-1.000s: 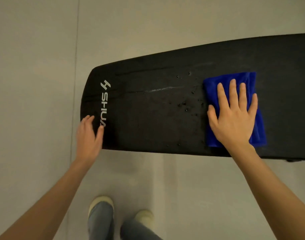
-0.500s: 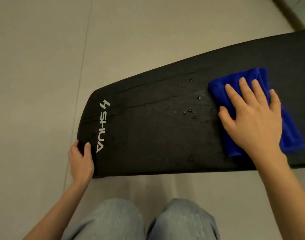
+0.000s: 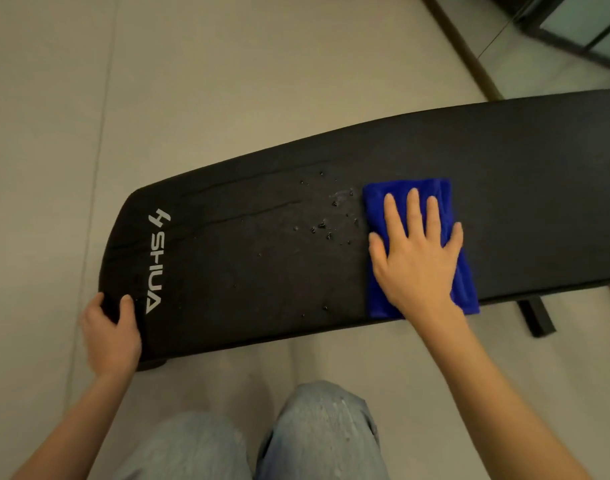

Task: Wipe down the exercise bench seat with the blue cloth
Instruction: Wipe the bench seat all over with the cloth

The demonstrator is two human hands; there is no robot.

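Note:
The black padded bench seat (image 3: 262, 265) runs across the view, with a white SHUA logo near its left end. Water droplets (image 3: 327, 226) dot its middle. A folded blue cloth (image 3: 466, 285) lies flat on the seat right of the droplets. My right hand (image 3: 416, 254) presses on the cloth with straight, spread fingers. At the seat's near left corner, my left hand (image 3: 111, 336) grips the edge, thumb and a finger curled onto the top.
The bench stands on a pale tiled floor (image 3: 227, 81). A black bench leg (image 3: 537, 317) shows under the right part. My knees in light jeans (image 3: 317, 434) are close to the near edge. A dark frame with glass (image 3: 573, 26) sits at the far right.
My left hand went from hovering by the seat's end to gripping its near left corner. The camera dropped lower, bringing my knees into view. My right hand stayed flat on the cloth.

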